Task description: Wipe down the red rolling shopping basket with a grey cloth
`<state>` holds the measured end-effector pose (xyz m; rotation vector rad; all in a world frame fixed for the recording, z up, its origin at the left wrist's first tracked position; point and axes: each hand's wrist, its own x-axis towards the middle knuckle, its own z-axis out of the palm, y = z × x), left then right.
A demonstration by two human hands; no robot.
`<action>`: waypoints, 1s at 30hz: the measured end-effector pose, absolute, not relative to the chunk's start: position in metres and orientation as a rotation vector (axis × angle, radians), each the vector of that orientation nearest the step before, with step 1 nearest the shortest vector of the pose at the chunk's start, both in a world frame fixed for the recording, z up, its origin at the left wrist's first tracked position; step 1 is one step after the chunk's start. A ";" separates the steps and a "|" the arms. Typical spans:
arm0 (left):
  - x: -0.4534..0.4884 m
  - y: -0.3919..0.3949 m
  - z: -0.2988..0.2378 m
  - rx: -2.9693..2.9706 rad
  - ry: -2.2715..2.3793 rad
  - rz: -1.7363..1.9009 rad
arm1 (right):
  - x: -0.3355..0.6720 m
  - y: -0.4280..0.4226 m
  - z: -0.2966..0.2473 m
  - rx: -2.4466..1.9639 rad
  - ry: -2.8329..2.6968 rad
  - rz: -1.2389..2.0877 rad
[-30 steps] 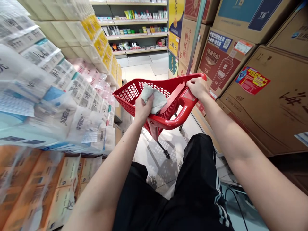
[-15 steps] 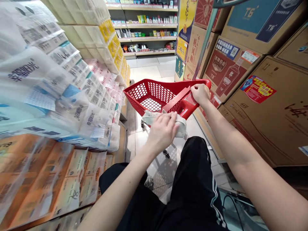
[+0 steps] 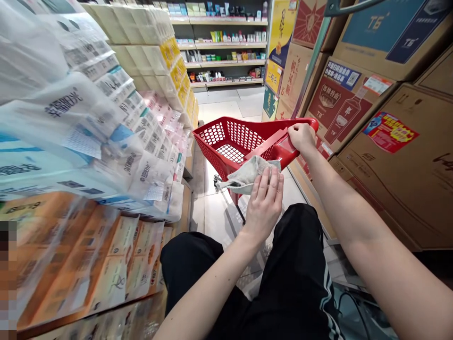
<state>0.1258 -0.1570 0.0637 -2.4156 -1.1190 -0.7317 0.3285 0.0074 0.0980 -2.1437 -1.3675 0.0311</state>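
The left hand [image 3: 264, 200] lies over a pale grey cloth [image 3: 246, 175], fingers straight and side by side, thumb hidden. The cloth is bunched over the near left part of the handle [image 3: 287, 150] of a red plastic shopping cart [image 3: 213, 152]. The right hand [image 3: 302, 137] is curled around the handle's right end. The cart stands on floor tiles [image 3: 215, 215] between wrapped paper packs [image 3: 88, 127] on the left and cardboard cartons [image 3: 389, 189] on the right; stocked shelves [image 3: 228, 46] stand beyond.

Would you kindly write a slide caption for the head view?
Left hand on a pale cloth over the handle of a red cart, right hand gripping the handle.
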 end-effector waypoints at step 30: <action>0.117 -0.129 0.061 -2.508 -1.087 -0.968 | 0.344 0.005 0.099 -2.058 -1.486 0.059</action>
